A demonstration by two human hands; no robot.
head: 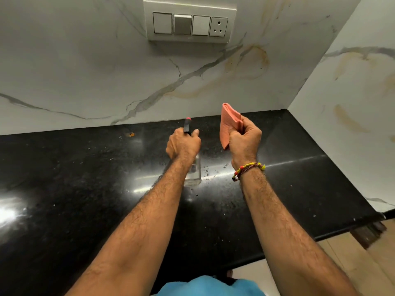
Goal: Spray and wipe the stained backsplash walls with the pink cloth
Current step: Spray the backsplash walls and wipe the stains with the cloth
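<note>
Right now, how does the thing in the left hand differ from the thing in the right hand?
The left hand grips a spray bottle: clear, rigid, with a black and red nozzle pointing at the back wall. The right hand grips a pink cloth: soft, opaque, folded flat. The bottle hangs below its hand; the cloth sticks up above its hand. Both are held over the black counter.

Left hand [183, 146] grips clear spray bottle [193, 169]; right hand [244, 139] holds folded pink cloth [229, 124] before stained backsplash [248, 63].
</note>
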